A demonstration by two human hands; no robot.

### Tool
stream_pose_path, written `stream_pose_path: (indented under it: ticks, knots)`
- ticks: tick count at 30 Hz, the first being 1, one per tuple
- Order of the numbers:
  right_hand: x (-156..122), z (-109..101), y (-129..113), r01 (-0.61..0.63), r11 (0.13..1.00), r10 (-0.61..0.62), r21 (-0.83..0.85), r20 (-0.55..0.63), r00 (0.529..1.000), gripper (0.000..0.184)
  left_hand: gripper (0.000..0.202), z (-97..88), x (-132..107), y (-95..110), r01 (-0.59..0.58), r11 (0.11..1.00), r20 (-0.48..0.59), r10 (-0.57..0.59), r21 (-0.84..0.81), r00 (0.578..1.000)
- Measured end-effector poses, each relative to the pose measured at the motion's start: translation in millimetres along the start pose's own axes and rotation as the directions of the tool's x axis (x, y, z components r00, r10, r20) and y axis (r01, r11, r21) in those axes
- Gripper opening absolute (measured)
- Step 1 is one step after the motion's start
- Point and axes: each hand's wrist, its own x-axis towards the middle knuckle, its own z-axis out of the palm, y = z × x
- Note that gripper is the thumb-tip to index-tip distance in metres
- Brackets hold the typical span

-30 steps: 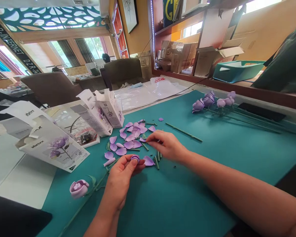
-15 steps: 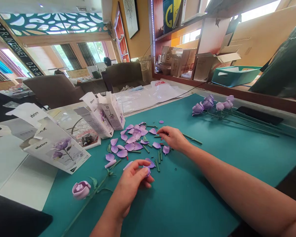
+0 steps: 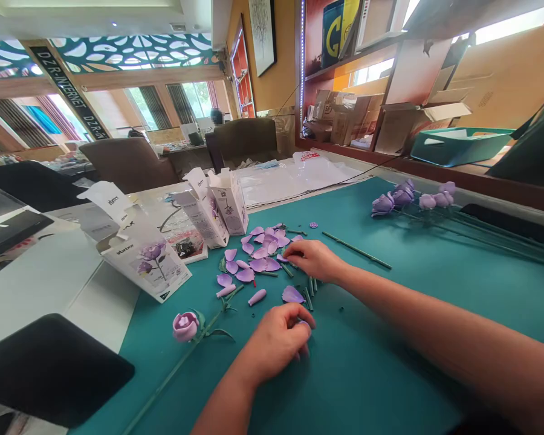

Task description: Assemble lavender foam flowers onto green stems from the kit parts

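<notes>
My left hand (image 3: 276, 341) rests on the teal mat (image 3: 390, 338) with its fingers curled round a small purple flower piece (image 3: 304, 325) that barely shows. My right hand (image 3: 312, 260) reaches into a scatter of loose purple petals (image 3: 258, 254) and short green stem pieces (image 3: 309, 294), fingertips pinched at the pile's edge; what they pinch is hidden. A finished purple rose on a green stem (image 3: 185, 325) lies to the left of my left hand. One long green stem (image 3: 356, 249) lies beyond my right hand.
Several finished purple roses (image 3: 408, 196) lie at the mat's far right. Open white product boxes (image 3: 145, 254) (image 3: 217, 205) stand left of the petals. A black pad (image 3: 45, 365) sits at the near left. Chairs, shelves and cardboard boxes fill the background.
My left hand moved right and down onto the mat, closing over the purple piece. My right hand went right, then came back to the petal pile. The view shifted left.
</notes>
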Motion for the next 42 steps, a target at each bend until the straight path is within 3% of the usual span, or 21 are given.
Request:
stream_pose_path:
  ticks: [2,6,9,11,15,19,22,25,28,31,37,42]
  knots:
    - [8,7,-15,0.112,0.993,-0.107,-0.041,0.116,0.988,0.019,0.021,-0.6,-2,0,-0.004,0.997,0.059,0.0,0.072,0.998]
    - [15,25,-43,0.351,0.926,-0.288,-0.138,0.342,0.894,0.015,0.026,-2.4,-8,1,-0.085,0.972,0.125,0.059,0.22,0.99]
    - [15,38,-54,0.476,0.848,-0.351,-0.233,0.424,0.835,0.019,0.025,-2.5,-9,0,-0.135,0.968,0.107,0.115,0.212,0.988]
    - [13,43,-56,0.505,0.817,-0.358,-0.278,0.441,0.823,0.018,0.023,-2.3,-9,-2,-0.135,0.973,0.095,0.118,0.19,0.988]
    - [5,37,-49,0.372,0.903,-0.3,-0.214,0.304,0.904,0.01,0.021,-3.8,-7,-5,-0.114,0.986,0.074,0.106,0.124,0.992]
    - [-9,11,-39,0.165,0.979,-0.18,0.12,0.123,0.976,0.02,0.025,-8.3,-3,-4,-0.097,0.995,-0.013,0.098,0.032,0.995]
    - [-20,-8,-33,0.105,0.912,-0.141,0.397,0.062,0.988,0.03,0.029,-11.3,-1,-1,-0.106,0.989,-0.106,0.095,-0.107,0.99]
    - [-31,-15,-26,0.045,0.776,-0.104,0.63,0.057,0.993,0.024,0.034,-12.9,0,0,-0.116,0.971,-0.18,0.079,-0.207,0.98]
    - [-41,-16,-24,-0.014,0.672,-0.066,0.741,0.078,0.995,0.02,0.033,-13.7,1,0,-0.13,0.959,-0.226,0.073,-0.251,0.971]
    - [-47,-16,-25,-0.03,0.687,-0.069,0.726,0.106,0.992,0.016,0.033,-13.6,2,-1,-0.145,0.954,-0.264,0.074,-0.262,0.962]
    - [-49,-17,-28,0.132,0.881,-0.154,0.455,0.01,0.988,0.005,0.031,-10.7,3,2,-0.132,0.968,-0.312,0.06,-0.213,0.948]
    - [-50,-17,-30,0.147,0.921,-0.162,0.36,0.01,0.987,0.004,0.03,-10.5,4,3,-0.122,0.976,-0.332,0.058,-0.178,0.941]
